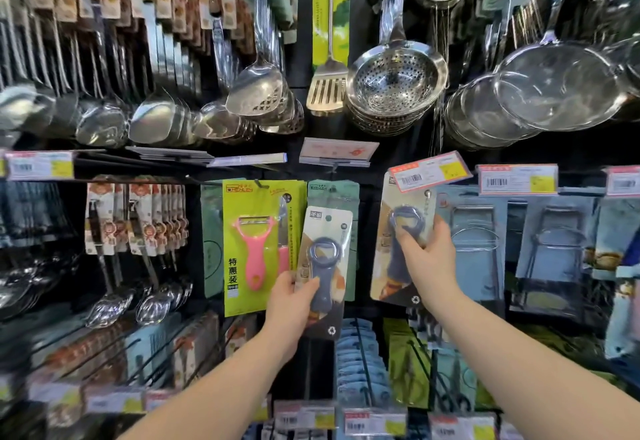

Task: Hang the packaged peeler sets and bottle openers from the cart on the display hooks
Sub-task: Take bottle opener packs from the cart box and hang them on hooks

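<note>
- Pinching the raised bottle opener pack (384,256) at its middle, your right hand (429,259) has fingers curled round the card, whose top sits just under the price tag (429,174).
- Your left hand (294,304) grips the lower end of the waiting bottle opener pack (327,259), thumb on the front, before the hung peeler set (254,249).
- Finish 1 pack first: the hang hole must meet the hook tip, which is hard to see here, so tilt the card top toward you.
- Slide it straight back; forcing it could tear the hole.
- The cart is out of view.
</note>
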The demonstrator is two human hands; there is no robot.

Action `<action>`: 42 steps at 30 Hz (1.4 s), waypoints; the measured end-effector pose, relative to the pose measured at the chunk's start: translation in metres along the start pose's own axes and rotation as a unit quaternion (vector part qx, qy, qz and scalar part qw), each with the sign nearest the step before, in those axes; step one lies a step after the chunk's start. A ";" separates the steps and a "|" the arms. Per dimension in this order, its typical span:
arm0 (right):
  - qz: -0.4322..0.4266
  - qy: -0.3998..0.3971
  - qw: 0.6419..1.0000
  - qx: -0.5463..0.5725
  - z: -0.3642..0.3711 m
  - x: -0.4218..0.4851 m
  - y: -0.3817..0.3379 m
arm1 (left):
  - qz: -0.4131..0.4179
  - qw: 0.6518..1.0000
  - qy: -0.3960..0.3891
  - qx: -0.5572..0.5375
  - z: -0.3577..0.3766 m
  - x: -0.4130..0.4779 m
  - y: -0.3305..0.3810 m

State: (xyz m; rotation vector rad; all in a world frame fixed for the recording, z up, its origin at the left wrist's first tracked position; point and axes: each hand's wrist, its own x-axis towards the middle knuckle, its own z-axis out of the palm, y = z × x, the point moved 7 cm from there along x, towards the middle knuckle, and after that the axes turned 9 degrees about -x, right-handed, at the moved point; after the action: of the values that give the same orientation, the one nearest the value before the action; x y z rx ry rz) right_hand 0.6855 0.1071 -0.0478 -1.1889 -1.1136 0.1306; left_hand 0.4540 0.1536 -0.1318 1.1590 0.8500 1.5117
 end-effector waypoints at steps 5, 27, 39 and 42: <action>-0.006 -0.012 1.000 -0.026 0.001 -0.002 0.002 | -0.006 1.000 0.012 0.003 0.002 -0.001 -0.001; 0.006 -0.042 0.999 -0.010 -0.002 0.005 -0.006 | -0.006 1.000 -0.002 0.010 0.021 -0.006 -0.009; 0.034 -0.061 0.998 -0.004 -0.010 0.002 0.006 | 0.006 1.000 0.005 0.017 0.018 -0.008 -0.012; 0.048 -0.063 0.996 -0.035 -0.008 0.006 0.008 | 0.009 1.000 0.002 0.014 0.020 -0.008 -0.013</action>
State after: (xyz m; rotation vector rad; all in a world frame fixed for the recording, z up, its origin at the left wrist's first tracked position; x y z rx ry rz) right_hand 0.6984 0.1090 -0.0498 -1.3105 -1.1798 0.2448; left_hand 0.4768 0.1480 -0.1399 1.1869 0.8688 1.5211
